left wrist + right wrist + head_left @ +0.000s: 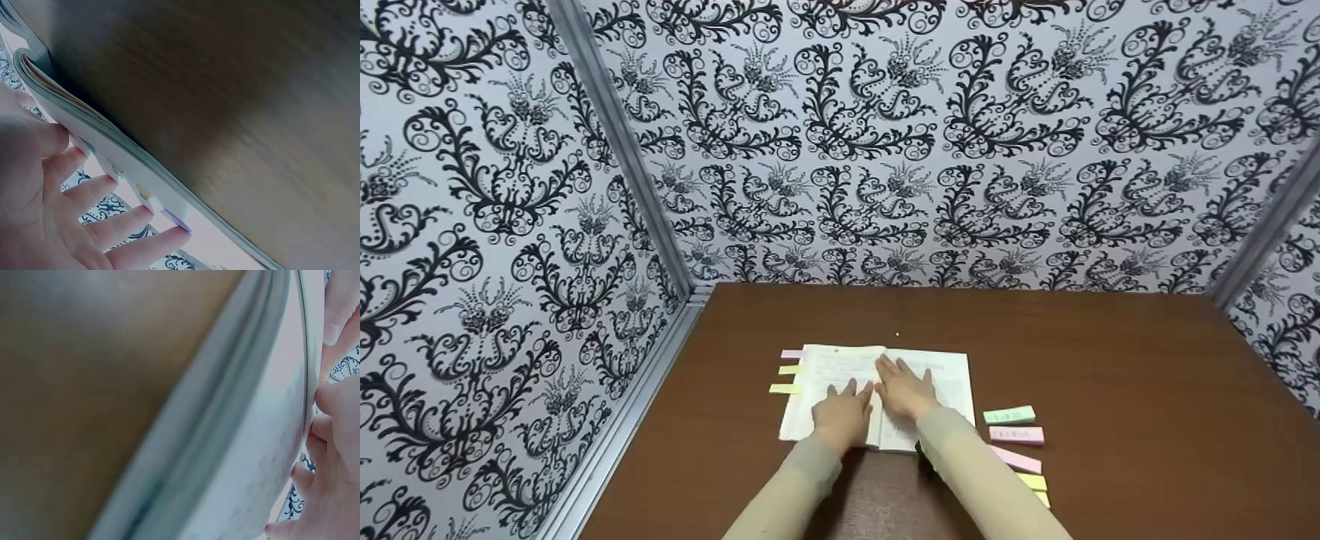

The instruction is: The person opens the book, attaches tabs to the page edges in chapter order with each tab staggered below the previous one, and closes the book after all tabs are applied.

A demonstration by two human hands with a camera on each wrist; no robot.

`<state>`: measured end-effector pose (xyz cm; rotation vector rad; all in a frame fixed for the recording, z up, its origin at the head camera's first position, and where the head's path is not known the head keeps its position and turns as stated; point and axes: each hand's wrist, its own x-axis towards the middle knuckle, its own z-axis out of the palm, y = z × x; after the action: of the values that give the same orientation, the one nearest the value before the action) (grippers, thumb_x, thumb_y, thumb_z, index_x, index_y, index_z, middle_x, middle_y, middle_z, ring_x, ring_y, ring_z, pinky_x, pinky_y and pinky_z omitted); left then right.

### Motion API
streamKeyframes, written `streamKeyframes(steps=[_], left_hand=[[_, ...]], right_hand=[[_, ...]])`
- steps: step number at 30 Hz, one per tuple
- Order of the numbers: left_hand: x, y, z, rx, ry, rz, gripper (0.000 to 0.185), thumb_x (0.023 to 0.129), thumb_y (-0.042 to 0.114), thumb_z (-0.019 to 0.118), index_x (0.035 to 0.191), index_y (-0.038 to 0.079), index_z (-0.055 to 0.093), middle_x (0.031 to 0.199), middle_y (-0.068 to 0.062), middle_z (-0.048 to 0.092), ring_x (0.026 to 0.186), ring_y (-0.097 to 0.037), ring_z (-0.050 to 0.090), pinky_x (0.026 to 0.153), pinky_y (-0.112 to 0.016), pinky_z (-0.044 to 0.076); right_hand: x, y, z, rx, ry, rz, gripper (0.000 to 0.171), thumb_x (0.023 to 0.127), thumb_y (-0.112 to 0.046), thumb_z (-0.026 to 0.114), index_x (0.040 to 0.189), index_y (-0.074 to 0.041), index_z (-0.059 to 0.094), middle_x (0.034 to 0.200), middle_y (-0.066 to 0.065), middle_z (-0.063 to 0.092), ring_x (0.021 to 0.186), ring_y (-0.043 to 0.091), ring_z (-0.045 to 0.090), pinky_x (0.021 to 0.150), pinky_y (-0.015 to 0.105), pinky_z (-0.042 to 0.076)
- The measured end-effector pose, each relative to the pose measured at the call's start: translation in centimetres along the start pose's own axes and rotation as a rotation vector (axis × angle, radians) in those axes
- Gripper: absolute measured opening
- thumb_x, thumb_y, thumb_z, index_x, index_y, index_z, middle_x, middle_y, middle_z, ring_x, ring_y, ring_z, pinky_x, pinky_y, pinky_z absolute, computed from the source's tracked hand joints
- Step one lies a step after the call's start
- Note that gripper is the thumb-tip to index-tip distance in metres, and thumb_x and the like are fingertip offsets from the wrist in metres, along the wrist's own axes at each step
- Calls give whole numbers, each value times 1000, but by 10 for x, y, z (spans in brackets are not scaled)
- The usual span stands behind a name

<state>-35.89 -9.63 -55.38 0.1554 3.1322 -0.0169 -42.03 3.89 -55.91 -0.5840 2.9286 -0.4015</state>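
An open book [937,361] lies flat on the brown table, with sticky tabs [786,388] in pink and yellow jutting from its left edge. My left hand [841,414] rests on the left page near the spine, fingers spread. On the right page lies my right hand [905,388], its fingers also spread and reaching to the fold. In the left wrist view the fingertips [179,235] of the left hand touch the page. Seen from the right wrist, the right hand [332,478] presses on the book [259,455], whose page edges look blurred.
To the right of the book lie several sticky-note strips: a green strip [1009,415], a pink strip [1017,435] and yellow ones [1033,482], partly behind the right sleeve. Patterned wall panels [885,150] stand behind the table [1147,390] and along its left side.
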Motion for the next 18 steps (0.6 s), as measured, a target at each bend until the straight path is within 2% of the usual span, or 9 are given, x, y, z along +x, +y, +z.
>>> streamKeyframes(steps=[4, 11, 18], left_hand=[[1, -1, 0, -9, -4, -11, 46, 100, 41, 45, 146, 35, 44, 146, 0, 47, 128, -40, 47, 74, -56, 54], [1, 0, 1, -17, -16, -22, 46, 99, 42, 47, 145, 35, 45, 146, 0, 48, 127, -40, 47, 77, -56, 53], [2, 0, -1, -16, -27, -20, 47, 100, 42, 45, 146, 34, 44, 147, 1, 46, 129, -40, 46, 75, -56, 53]], right_hand=[[7, -2, -4, -18, -12, 23, 53, 104, -31, 41, 153, -15, 30, 159, -1, 23, 144, 27, 22, 104, 72, 15], [17, -4, -10, -33, -76, 63, 57, 103, -30, 42, 155, -15, 23, 161, -2, 16, 145, 29, 18, 91, 83, 16], [17, -3, 1, -38, -39, 95, 60, 104, -37, 36, 156, -16, 16, 162, -1, 11, 147, 28, 11, 91, 84, 6]])
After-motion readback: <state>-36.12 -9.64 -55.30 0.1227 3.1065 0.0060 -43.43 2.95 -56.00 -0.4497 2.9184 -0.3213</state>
